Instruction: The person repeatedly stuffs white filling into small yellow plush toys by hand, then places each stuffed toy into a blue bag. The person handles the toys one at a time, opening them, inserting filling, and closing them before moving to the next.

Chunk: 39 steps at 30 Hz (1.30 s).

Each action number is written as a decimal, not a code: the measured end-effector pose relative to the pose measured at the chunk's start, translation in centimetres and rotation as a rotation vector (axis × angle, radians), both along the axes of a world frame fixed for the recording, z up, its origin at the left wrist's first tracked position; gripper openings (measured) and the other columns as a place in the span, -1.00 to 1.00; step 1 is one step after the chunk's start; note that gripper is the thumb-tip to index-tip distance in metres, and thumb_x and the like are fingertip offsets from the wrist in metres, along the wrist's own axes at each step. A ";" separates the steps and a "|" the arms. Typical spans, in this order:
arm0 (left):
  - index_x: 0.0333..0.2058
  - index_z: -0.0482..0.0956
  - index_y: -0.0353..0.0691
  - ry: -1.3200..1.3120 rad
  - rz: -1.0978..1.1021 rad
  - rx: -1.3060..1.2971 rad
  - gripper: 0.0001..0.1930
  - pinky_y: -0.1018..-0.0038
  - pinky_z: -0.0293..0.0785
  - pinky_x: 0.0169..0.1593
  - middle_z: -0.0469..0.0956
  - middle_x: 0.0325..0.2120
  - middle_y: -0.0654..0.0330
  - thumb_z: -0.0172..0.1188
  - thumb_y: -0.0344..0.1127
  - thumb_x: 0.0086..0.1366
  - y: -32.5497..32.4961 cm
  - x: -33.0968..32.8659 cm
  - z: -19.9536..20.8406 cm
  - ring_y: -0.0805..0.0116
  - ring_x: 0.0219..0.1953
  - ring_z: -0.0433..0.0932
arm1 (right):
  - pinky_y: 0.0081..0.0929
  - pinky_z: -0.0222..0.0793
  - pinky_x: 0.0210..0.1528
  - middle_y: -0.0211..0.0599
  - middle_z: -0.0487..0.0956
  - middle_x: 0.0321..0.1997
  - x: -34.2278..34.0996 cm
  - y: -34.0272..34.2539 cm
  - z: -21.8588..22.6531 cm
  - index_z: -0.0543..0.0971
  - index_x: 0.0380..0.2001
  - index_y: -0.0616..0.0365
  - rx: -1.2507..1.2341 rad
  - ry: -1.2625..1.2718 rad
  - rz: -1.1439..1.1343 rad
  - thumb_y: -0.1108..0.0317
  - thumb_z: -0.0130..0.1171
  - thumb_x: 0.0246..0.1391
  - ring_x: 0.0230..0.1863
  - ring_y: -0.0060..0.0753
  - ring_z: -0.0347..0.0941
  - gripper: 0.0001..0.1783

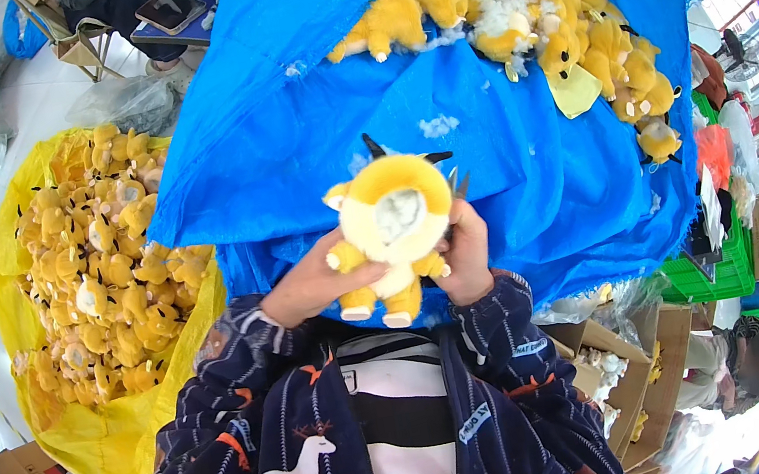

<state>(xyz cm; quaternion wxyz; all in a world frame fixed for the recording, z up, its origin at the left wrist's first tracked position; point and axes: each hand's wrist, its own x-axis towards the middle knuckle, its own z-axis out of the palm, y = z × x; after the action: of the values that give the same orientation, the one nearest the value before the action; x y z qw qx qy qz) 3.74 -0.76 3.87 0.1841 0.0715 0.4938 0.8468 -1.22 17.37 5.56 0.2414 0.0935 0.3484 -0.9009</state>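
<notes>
In front of my chest I hold up a small yellow plush toy (399, 280) with dark horns, stubby limbs and a white belly. Its face is an opening with white stuffing (399, 215) showing inside. My left hand (315, 282) is closed round the toy's body from the left. On the other side my right hand (468, 250) grips the toy's edge near its arm. Pointed metal tips (460, 183) stick up beside that hand's fingers; the rest of this tool is hidden. Beneath the toy lies a large blue sheet (273, 139).
Several similar plush toys (604, 49) lie heaped along the sheet's far right edge, with loose stuffing (503, 15) among them. A yellow sack (57, 411) full of toys stands at left. Green crates (708, 277) and cardboard boxes (658, 371) are at right. Another person (728, 369) is at lower right.
</notes>
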 end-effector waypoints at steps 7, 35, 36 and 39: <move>0.08 0.28 -0.30 -0.053 0.173 0.140 -0.49 0.47 0.33 0.09 0.41 -0.01 0.18 0.22 -0.40 0.17 0.2 -1.1 0.7 0.41 0.03 0.40 | -0.78 0.13 -0.56 -0.47 0.48 -0.49 0.8 1.5 1.5 0.49 -0.22 0.26 0.878 0.698 -0.080 0.45 0.15 0.01 -0.58 -0.82 0.25 -0.78; 0.06 0.26 -0.26 -0.047 0.459 0.101 -0.50 0.49 0.38 0.05 0.41 -0.04 0.18 0.22 -0.47 0.16 1.3 -2.7 -1.0 0.41 0.00 0.41 | -0.61 0.32 -0.60 -0.31 0.48 -0.65 2.4 -0.7 -1.8 0.40 -0.43 0.17 1.018 0.782 -0.092 0.43 0.33 -0.11 -0.66 -0.56 0.43 -0.74; 0.06 0.26 -0.26 -0.036 0.466 0.086 -0.50 0.49 0.37 0.05 0.41 -0.04 0.18 0.22 -0.47 0.16 1.3 -2.8 -1.2 0.41 0.00 0.41 | -0.62 0.33 -0.60 -0.31 0.48 -0.65 2.2 -0.6 -1.8 0.40 -0.43 0.17 0.880 0.603 -0.028 0.42 0.33 -0.12 -0.66 -0.57 0.43 -0.73; 0.07 0.25 -0.27 0.021 0.504 -0.016 -0.47 0.49 0.37 0.05 0.41 -0.04 0.17 0.26 -0.41 0.15 1.1 -2.7 -1.8 0.41 0.01 0.40 | -0.64 0.33 -0.60 -0.31 0.48 -0.64 3.0 -0.2 0.1 0.44 -0.31 0.17 1.127 0.905 0.010 0.38 0.38 -0.16 -0.64 -0.60 0.45 -0.65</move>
<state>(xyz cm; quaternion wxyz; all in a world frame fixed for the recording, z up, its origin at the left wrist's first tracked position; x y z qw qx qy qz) 1.04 0.32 2.03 -0.0372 -0.0465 0.5047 0.8613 1.82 17.20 5.68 -0.0075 -0.1799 0.8263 -0.5336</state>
